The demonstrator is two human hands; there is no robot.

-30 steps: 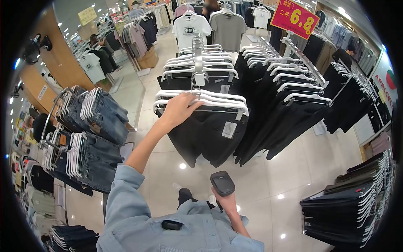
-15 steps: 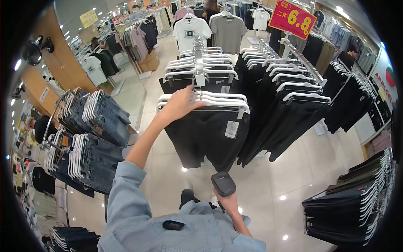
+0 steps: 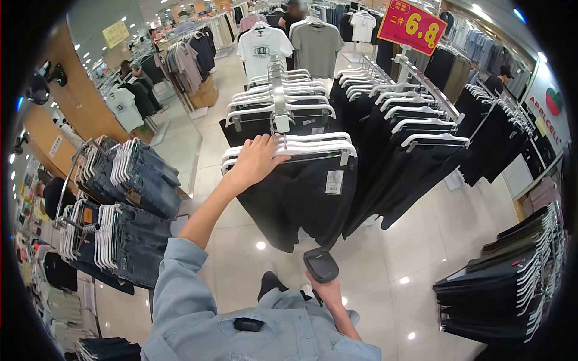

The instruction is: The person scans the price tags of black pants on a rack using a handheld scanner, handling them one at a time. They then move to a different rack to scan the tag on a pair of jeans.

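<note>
My left hand (image 3: pixel 256 161) is closed over a small bunch of white hangers (image 3: pixel 322 144) at the near end of a metal rack arm. From these hangers hang black trousers or shorts (image 3: pixel 289 195), with a white price tag (image 3: pixel 335 182) near the waistband on the right. Low in the middle of the view, my right hand (image 3: pixel 326 290) grips a dark grey handheld device (image 3: pixel 321 265) with a rounded, flat head. Its exact kind I cannot make out. The device is below the hanging garments and apart from the hangers.
More black trousers (image 3: pixel 385 162) hang on a parallel rail at right. Denim shorts (image 3: pixel 147 231) hang on a left rack, and dark trousers (image 3: pixel 481 307) at lower right. A red price sign (image 3: pixel 412 27) stands above. Other people are farther back. Tiled floor (image 3: pixel 397 265) shows between racks.
The fingers of my left hand have come over the tops of the hangers. The hung garments look slightly lower and nearer. My right hand with the device has hardly moved.
</note>
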